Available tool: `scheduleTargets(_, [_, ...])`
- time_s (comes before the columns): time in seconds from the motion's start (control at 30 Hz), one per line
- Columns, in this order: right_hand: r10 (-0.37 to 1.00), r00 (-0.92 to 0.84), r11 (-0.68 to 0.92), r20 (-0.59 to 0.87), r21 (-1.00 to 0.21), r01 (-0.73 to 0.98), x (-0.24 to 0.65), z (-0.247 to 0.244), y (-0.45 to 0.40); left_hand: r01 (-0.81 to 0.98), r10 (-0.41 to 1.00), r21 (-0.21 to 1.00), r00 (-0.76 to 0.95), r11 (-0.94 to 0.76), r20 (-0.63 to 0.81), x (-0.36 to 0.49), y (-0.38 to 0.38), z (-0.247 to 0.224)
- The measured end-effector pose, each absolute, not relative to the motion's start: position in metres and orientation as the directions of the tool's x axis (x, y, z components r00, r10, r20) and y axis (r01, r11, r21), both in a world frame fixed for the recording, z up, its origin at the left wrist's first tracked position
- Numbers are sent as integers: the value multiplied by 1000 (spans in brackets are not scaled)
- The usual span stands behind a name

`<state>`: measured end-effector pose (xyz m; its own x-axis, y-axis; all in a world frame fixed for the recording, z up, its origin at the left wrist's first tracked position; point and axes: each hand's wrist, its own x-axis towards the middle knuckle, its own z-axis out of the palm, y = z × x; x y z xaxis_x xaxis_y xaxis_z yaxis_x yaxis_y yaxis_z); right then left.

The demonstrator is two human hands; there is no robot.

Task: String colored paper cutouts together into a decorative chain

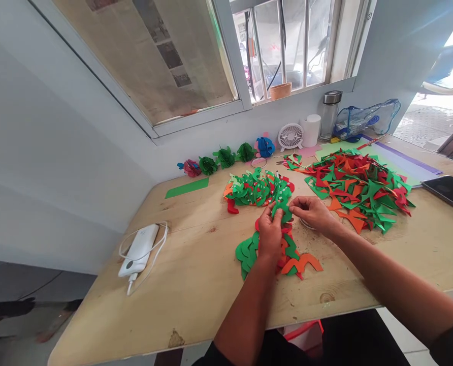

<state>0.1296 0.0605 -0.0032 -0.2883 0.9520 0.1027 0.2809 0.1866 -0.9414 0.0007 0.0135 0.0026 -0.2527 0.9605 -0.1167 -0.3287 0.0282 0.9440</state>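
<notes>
Red, green and orange scraps (363, 185) lie heaped beside the right hand (312, 213).

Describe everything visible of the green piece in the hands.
The green piece is a small, flat-looking cutout with a curved outline, apparently paper or thin foam; finer detail is too small to make out. It sits above the wooden table, just nearer than the white-dotted green cluster. The left hand grips it between thumb and fingers; the right hand is at its right edge, contact unclear.
</notes>
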Motion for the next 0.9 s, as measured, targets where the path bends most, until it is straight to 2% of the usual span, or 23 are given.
scheduleTargets(0.13, [942, -307, 231, 132, -922, 311, 128, 0, 57, -444, 961, 885, -158, 138, -229, -3, 15, 5])
scheduleTargets(0.23, [933, -320, 267, 164, -911, 314, 130, 5, 58, -471, 965, 871, -133, 141, -228, -6, 15, 7])
scheduleTargets(0.33, [958, -210, 266, 197, -885, 382, 139, 10, 63, -470, 954, 877, -201, 104, -221, -9, 16, 8])
scheduleTargets(0.4, [973, -108, 230, 203, -836, 498, 146, 11, 68, -443, 948, 892, -237, 87, -211, -10, 16, 8])
scheduleTargets(0.5, [977, -81, 195, 197, -681, 705, 153, 13, 71, -356, 945, 932, -276, 69, -175, -11, 17, 8])
scheduleTargets(0.63, [982, -156, 187, 107, -446, 875, 154, 17, 65, -234, 949, 971, -295, 42, -112, -12, 18, 7])
scheduleTargets(0.8, [965, -261, 257, -12, -141, 956, 153, 27, 56, -161, 954, 987, -292, 16, -63, -13, 20, 3])
scheduleTargets(0.9, [963, -258, 255, -77, -52, 966, 150, 28, 52, -157, 967, 987, -244, 32, -70, -13, 22, -1])
